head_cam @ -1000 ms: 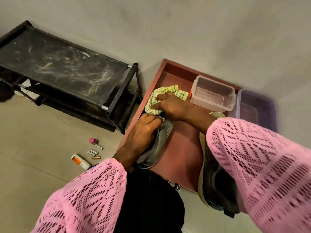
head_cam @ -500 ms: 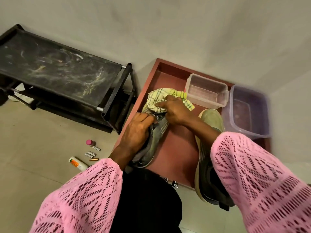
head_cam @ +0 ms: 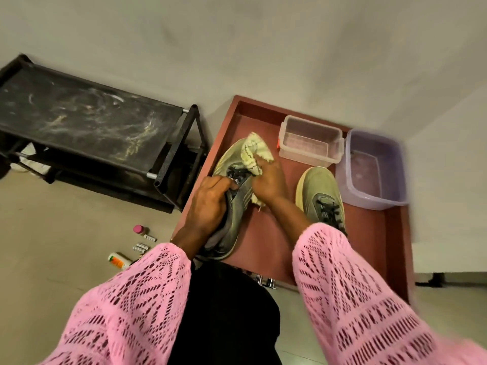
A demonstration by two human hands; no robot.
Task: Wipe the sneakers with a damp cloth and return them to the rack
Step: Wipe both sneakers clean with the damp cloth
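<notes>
— Where's the sneaker?

— In my left hand [head_cam: 210,204], its grip curled round the collar of one sneaker [head_cam: 232,185], near the tray's [head_cam: 263,233] left edge.

— And your right?

— My right hand [head_cam: 268,183] grips the cloth [head_cam: 257,152], pressed on the toe. The other sneaker [head_cam: 320,193] lies beside the tub [head_cam: 374,169]; the rack [head_cam: 87,122] stands left of the tray.

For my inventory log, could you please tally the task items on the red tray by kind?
Sneakers: 2, one held, one resting
Cloths: 1, yellow
Plastic containers: 2, clear, purple
Total: 5
</notes>
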